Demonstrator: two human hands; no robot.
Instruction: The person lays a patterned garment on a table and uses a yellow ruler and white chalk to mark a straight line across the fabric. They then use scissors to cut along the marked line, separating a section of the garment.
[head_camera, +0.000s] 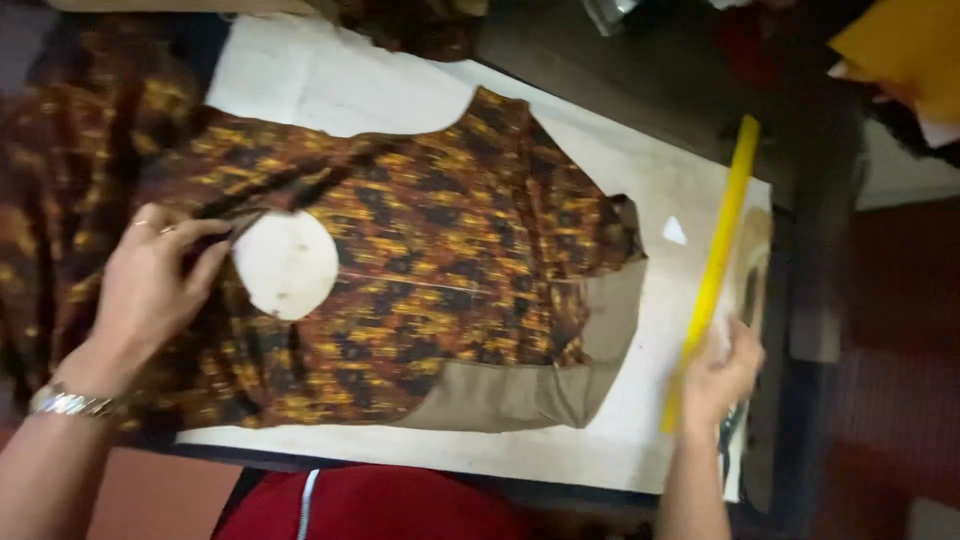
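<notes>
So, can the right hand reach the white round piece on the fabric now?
Probably not at once: the right hand holds the yellow ruler at the far side, and the left hand already touches the white round piece.

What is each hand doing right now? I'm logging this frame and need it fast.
Left hand: closed on the edge of the patterned fabric, beside the white round piece.
Right hand: closed on the yellow ruler.
</notes>
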